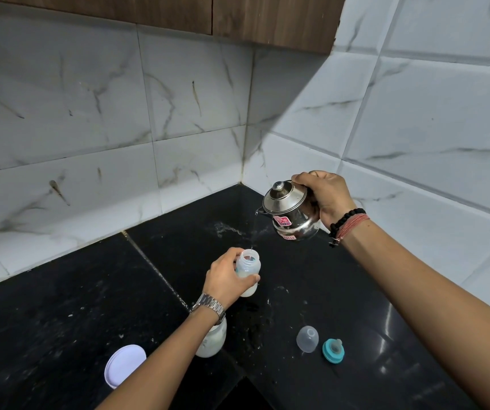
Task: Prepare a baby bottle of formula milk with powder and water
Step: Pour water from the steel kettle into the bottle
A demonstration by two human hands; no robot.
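Right hand [325,199] grips the steel kettle [289,214] at 1 o'clock, left fingers [232,255] wrapped round the baby bottle [248,272]; that thin stream could easily miss the narrow neck and wet the bench [341,291].

1. A home kitchen corner: polished black stone countertop [60,306] meeting white grey-veined marble-look wall tiles [90,113].
2. Brown wooden wall cabinets [238,16] hang overhead.

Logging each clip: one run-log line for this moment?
step: pouring water | left hand: grips baby bottle | right hand: tilts steel kettle | teat ring: off, on counter
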